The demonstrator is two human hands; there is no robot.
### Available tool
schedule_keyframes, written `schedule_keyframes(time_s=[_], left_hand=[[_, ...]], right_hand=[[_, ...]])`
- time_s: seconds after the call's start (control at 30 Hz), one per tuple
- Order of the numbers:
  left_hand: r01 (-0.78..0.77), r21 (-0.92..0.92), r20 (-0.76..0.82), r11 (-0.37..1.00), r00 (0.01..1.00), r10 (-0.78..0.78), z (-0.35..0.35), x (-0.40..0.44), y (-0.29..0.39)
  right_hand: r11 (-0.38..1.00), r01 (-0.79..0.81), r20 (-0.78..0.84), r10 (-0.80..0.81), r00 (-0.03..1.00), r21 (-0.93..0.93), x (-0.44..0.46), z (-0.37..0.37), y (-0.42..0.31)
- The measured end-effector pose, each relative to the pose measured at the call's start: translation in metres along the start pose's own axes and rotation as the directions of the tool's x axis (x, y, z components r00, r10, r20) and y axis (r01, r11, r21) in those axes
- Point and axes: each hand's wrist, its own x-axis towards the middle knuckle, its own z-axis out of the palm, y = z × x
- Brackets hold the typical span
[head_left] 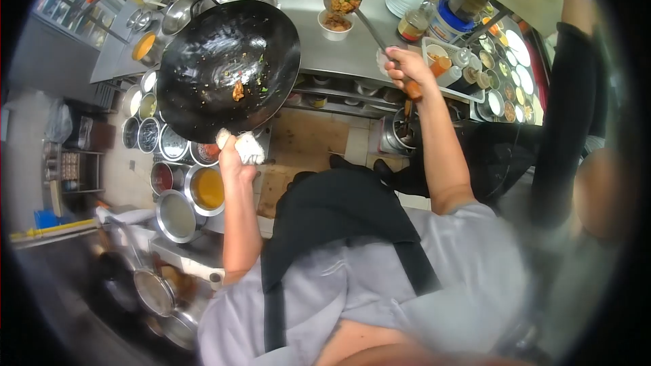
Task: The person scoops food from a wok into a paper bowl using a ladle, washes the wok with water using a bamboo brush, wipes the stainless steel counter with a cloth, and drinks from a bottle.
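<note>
My left hand (237, 154) is closed around the near edge of a large black wok (224, 47), with a white cloth (251, 149) bunched in its grip. The wok is tilted, and a few scraps of food (238, 91) cling to its inside. In my right hand (410, 71) is the handle of a ladle (369, 27), its fingers wrapped round the wooden end. Stir-fried food (346, 0) with green pieces fills the ladle's bowl. Just under it, a white bowl (335, 32) on the steel counter (298, 13) holds more of the brown food.
Stacked white plates (405, 0), a sauce bottle (414, 24) and a blue-rimmed tub (453, 22) stand right of the bowl. Pots of sauce, one yellow (207, 188), line the left. Another person's dark-sleeved arm (566, 108) reaches across on the right.
</note>
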Motion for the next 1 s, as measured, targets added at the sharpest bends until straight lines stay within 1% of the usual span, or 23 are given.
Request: schedule_keyframes(time_s=[0.03, 0.1, 0.13, 0.17, 0.2, 0.23, 0.27, 0.33, 0.37, 0.4, 0.47, 0.5, 0.53, 0.6, 0.63, 0.67, 0.7, 0.73, 0.77, 0.83, 0.9, 0.93, 1.0], left_hand=[[0.019, 0.001, 0.065, 1.000, 0.998, -0.019, -0.009, 0.005, -0.001], [0.027, -0.011, 0.033, 1.000, 0.999, -0.027, -0.006, 0.002, -0.001], [0.034, -0.022, 0.003, 0.999, 0.999, -0.034, -0.005, 0.001, -0.001], [0.035, -0.021, 0.002, 0.999, 0.999, -0.035, -0.006, 0.001, -0.001], [0.051, -0.018, 0.035, 0.999, 0.998, -0.051, -0.008, 0.000, -0.002], [0.068, -0.016, 0.067, 0.998, 0.995, -0.067, -0.008, -0.001, -0.002], [0.071, -0.014, 0.066, 0.997, 0.995, -0.069, -0.008, 0.000, -0.004], [0.091, 0.016, 0.016, 0.996, 0.996, -0.092, -0.008, -0.003, -0.006], [0.092, 0.019, 0.016, 0.996, 0.996, -0.092, -0.012, 0.000, -0.007], [0.103, 0.017, 0.028, 0.995, 0.994, -0.104, -0.015, 0.001, -0.009], [0.114, 0.015, 0.045, 0.993, 0.992, -0.115, -0.018, 0.007, -0.012], [0.108, 0.026, -0.025, 0.994, 0.994, -0.107, -0.012, 0.005, -0.014], [0.103, 0.038, -0.094, 0.994, 0.991, -0.099, -0.007, 0.002, -0.014], [0.099, 0.045, -0.110, 0.994, 0.990, -0.094, 0.004, -0.006, -0.013], [0.095, 0.052, -0.128, 0.994, 0.988, -0.087, 0.007, -0.008, -0.012], [0.096, 0.053, -0.128, 0.994, 0.988, -0.089, 0.001, -0.005, -0.012], [0.128, 0.075, 0.012, 0.989, 0.991, -0.130, -0.007, -0.003, -0.010], [0.156, 0.100, 0.152, 0.983, 0.974, -0.170, -0.015, -0.002, -0.011], [0.156, 0.100, 0.153, 0.983, 0.974, -0.170, -0.020, 0.001, -0.013], [0.098, 0.029, 0.024, 0.995, 0.995, -0.099, -0.020, 0.004, -0.014], [0.102, 0.031, 0.010, 0.994, 0.995, -0.102, -0.024, 0.009, -0.017], [0.105, 0.037, -0.004, 0.994, 0.994, -0.105, -0.027, 0.011, -0.018], [0.091, 0.047, -0.004, 0.995, 0.996, -0.091, -0.029, 0.012, -0.018]], right_hand=[[1.000, -0.002, -0.002, 0.002, 1.000, 0.001, 0.018, -0.005, 0.010], [0.981, 0.016, -0.078, -0.031, 0.996, -0.192, 0.050, -0.013, 0.037], [0.982, 0.013, -0.079, -0.028, 0.997, -0.190, 0.055, -0.011, 0.048], [0.967, 0.018, -0.118, -0.050, 0.992, -0.253, 0.060, -0.010, 0.057], [0.949, 0.020, -0.158, -0.073, 0.985, -0.316, 0.066, -0.012, 0.068], [0.953, 0.082, -0.114, -0.120, 0.986, -0.292, 0.073, -0.012, 0.077], [0.953, 0.079, -0.116, -0.117, 0.986, -0.291, 0.077, -0.015, 0.085], [0.879, 0.147, -0.186, -0.254, 0.949, -0.454, 0.063, 0.005, 0.090], [0.835, 0.169, -0.197, -0.311, 0.930, -0.524, 0.063, 0.007, 0.096], [0.837, 0.167, -0.200, -0.310, 0.930, -0.521, 0.059, 0.011, 0.099], [0.702, 0.167, -0.183, -0.395, 0.900, -0.692, 0.053, 0.017, 0.099], [0.675, 0.187, -0.175, -0.431, 0.885, -0.714, 0.054, 0.016, 0.104], [0.674, 0.187, -0.176, -0.432, 0.885, -0.715, 0.055, 0.014, 0.107], [0.627, 0.210, -0.136, -0.457, 0.879, -0.750, 0.057, 0.009, 0.111], [0.627, 0.208, -0.137, -0.457, 0.879, -0.751, 0.063, 0.005, 0.114], [0.601, 0.216, -0.131, -0.480, 0.868, -0.770, 0.070, 0.000, 0.118], [0.574, 0.222, -0.124, -0.501, 0.857, -0.788, 0.071, -0.001, 0.118], [0.575, 0.220, -0.125, -0.499, 0.857, -0.788, 0.070, -0.003, 0.121], [0.548, 0.227, -0.120, -0.524, 0.843, -0.805, 0.069, -0.002, 0.122], [0.518, 0.235, -0.112, -0.553, 0.826, -0.822, 0.068, 0.000, 0.121], [0.414, 0.283, -0.044, -0.625, 0.780, -0.865, 0.064, -0.002, 0.121], [0.411, 0.284, -0.041, -0.625, 0.780, -0.866, 0.064, -0.004, 0.126], [0.376, 0.319, -0.024, -0.678, 0.734, -0.870, 0.067, -0.005, 0.135]])
